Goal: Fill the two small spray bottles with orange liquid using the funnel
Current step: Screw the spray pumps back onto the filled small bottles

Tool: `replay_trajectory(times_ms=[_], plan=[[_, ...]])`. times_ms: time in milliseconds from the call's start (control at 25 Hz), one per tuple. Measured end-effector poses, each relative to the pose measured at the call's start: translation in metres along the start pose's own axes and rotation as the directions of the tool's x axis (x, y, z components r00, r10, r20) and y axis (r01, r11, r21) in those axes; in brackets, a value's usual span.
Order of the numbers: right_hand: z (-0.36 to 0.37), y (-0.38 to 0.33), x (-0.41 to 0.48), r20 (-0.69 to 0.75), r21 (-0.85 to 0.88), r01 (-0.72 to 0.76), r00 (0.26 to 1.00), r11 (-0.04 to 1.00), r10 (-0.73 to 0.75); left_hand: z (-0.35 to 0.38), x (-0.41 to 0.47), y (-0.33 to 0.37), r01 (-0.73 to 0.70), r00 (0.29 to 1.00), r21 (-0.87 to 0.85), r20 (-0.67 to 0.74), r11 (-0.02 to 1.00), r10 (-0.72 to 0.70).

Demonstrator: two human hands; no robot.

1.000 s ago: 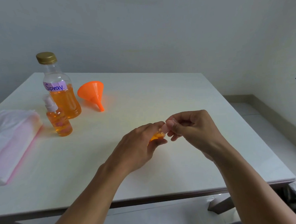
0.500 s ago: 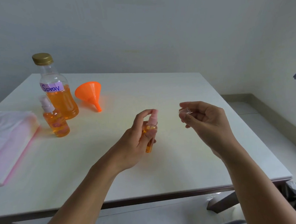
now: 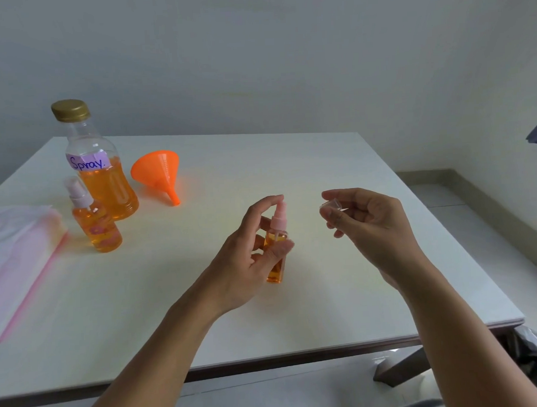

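2 small bottles, and both look full of orange already, so my read is the pouring is done and this is the wrap-up step.

Using the big bottle [image 3: 104, 180] labelled "Spray" as the landmark:

- 1 small spray bottle [image 3: 276, 265] is well to the right of the big bottle and nearer the person, held upright just above the surface [image 3: 289, 158] in the left hand [image 3: 242, 267]. Its fingers [image 3: 261, 205] are curled round the body, and the index tip sits on top of the pink pump head.
- The right hand [image 3: 374, 225], further right again, pinches the clear cap [image 3: 332, 205] between thumb and fingertips. The other fingers are loosely curled. The cap is near the pump head but not touching it.
- The other small spray bottle [image 3: 97, 228] stands just in front of the big bottle with its pump and cap on. I can't tell whether they touch.
- The funnel [image 3: 156, 172] lies on its side just right of the big bottle, spout pointing toward the person.
- A pink-and-white pack [image 3: 18, 253] lies left of the big bottle.

The big bottle has its gold lid on, which backs up the "filling finished" guess.

Next move, as I see it, is either a test squirt or recapping. To recap, the index finger has to come off the pump top, then the cap must line up straight over the nozzle and press down. The cap is tiny and clear, so it's easy to fumble.
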State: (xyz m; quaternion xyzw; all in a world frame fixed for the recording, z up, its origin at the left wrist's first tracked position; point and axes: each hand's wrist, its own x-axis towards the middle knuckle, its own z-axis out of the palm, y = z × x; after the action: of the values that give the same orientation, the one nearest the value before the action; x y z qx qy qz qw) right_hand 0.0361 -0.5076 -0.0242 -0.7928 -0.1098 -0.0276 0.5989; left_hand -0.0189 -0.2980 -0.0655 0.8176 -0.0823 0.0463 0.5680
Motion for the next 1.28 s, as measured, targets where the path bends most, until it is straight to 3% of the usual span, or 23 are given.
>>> replay_trajectory(times_ms=[160, 360, 560, 640, 840, 960, 1280], plan=[[-0.002, 0.0, 0.0, -0.012, 0.027, -0.004, 1.0, 1.0, 0.004, 0.004, 0.0, 0.002, -0.051, 0.995, 0.089, -0.076, 0.995, 0.058], [-0.005, -0.001, 0.002, -0.018, 0.052, -0.002, 1.0, 0.999, 0.003, 0.015, 0.003, 0.0, -0.053, 0.997, 0.162, -0.037, 0.985, 0.06], [-0.02, -0.001, 0.008, -0.085, 0.161, -0.007, 0.996, 0.987, 0.021, 0.02, 0.012, 0.006, -0.118, 0.945, 0.245, -0.27, 0.962, 0.185], [-0.024, 0.001, 0.007, -0.089, 0.161, -0.011, 0.996, 0.987, 0.026, 0.018, 0.016, 0.006, -0.088, 0.936, 0.267, -0.307, 0.96, 0.171], [-0.03, 0.002, 0.005, -0.095, 0.146, -0.013, 0.995, 0.989, 0.027, 0.009, 0.016, 0.006, 0.031, 0.938, 0.45, -0.321, 0.893, 0.129], [-0.03, 0.001, 0.005, -0.088, 0.133, -0.012, 0.996, 0.991, 0.024, 0.008, 0.018, 0.006, 0.039, 0.923, 0.549, -0.339, 0.835, 0.18], [-0.023, -0.001, 0.003, -0.073, 0.106, -0.002, 0.997, 0.994, 0.009, 0.01, 0.016, 0.005, -0.014, 0.913, 0.566, -0.329, 0.824, 0.241]])
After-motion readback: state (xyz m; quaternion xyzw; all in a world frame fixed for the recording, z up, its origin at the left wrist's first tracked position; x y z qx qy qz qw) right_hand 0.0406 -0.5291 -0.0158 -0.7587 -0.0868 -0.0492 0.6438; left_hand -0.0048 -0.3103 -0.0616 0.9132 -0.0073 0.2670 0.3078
